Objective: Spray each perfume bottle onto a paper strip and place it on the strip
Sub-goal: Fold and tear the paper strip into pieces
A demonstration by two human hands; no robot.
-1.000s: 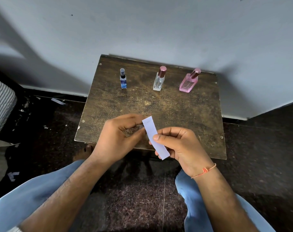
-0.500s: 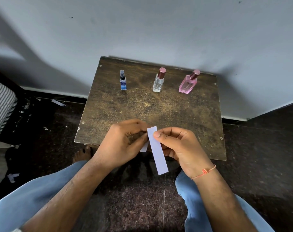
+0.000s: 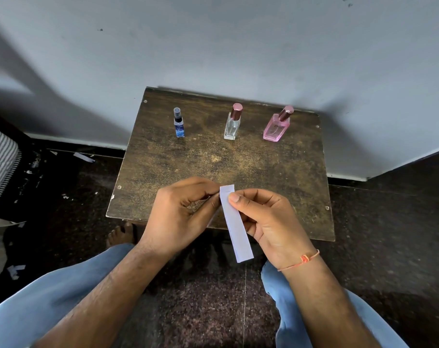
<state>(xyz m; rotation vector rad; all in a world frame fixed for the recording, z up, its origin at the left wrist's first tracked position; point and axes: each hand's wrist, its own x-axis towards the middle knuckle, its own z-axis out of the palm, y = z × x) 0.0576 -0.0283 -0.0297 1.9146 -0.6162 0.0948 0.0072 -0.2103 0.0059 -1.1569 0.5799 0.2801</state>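
Note:
Three perfume bottles stand in a row at the back of a small wooden table (image 3: 276, 172): a small blue bottle (image 3: 179, 123) on the left, a clear bottle (image 3: 232, 123) with a rose cap in the middle, a pink bottle (image 3: 277, 125) on the right. Over the table's front edge, my right hand (image 3: 268, 222) pinches the top of a white paper strip (image 3: 236, 224) that hangs down towards my lap. My left hand (image 3: 180, 212) pinches the strip's left edge near the top, where another strip's edge shows behind it.
The table stands against a pale wall (image 3: 213, 46). The dark floor on the left carries paper scraps (image 3: 84, 157) and a striped cloth (image 3: 0, 162). My bare foot (image 3: 120, 233) shows under the table's front edge, between my knees in blue jeans (image 3: 50, 297).
The strip has swung from tilted to hanging nearly straight down, and my right thumb has slid to its top end. Both hands have stayed close together at the front edge.

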